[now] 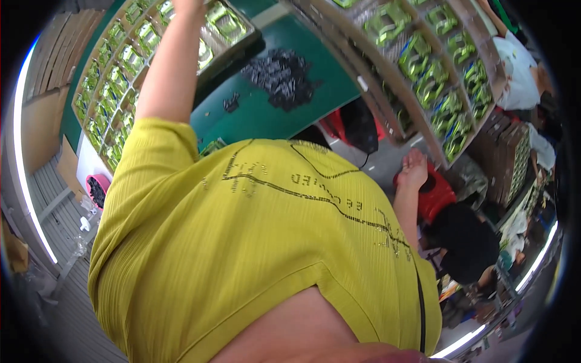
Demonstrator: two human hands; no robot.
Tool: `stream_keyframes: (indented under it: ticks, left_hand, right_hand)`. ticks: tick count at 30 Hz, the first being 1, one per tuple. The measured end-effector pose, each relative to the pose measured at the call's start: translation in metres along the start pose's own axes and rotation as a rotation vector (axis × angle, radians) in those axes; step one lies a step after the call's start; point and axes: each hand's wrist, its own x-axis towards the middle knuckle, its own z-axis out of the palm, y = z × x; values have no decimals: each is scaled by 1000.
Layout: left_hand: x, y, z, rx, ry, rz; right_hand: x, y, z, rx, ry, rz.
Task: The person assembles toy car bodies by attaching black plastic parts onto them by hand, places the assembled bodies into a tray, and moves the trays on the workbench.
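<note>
My left arm stretches up and away over a cardboard tray (134, 75) with rows of green items in clear packaging. Only the wrist end of my left hand (189, 5) shows at the top edge; its fingers are out of the picture. Low on the right, my right hand (414, 169) hangs beside a red plastic stool (437, 196), palm turned up, fingers loosely apart and nothing in it. Between the trays, a heap of small black pieces (283, 78) lies on the green tabletop (330, 69), with a small cluster (231, 102) apart from it.
More trays of green items (433, 72) stand on the right, their edges jutting past the table. A pink bowl (98, 189) of black pieces sits at far left. Stacked cardboard trays (511, 160) and a person in black (463, 242) are at the right.
</note>
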Motion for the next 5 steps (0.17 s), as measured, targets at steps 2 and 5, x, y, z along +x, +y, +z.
stream_keyframes:
  ticks: [2,5]
  left_hand:
    - [0,-31,-101,-43,-10,195]
    - [-91,-31,-153,37,-87,170]
  right_hand:
    - [10,20,-17,-161,-33,45]
    - [6,65,-80,-445,-219,243]
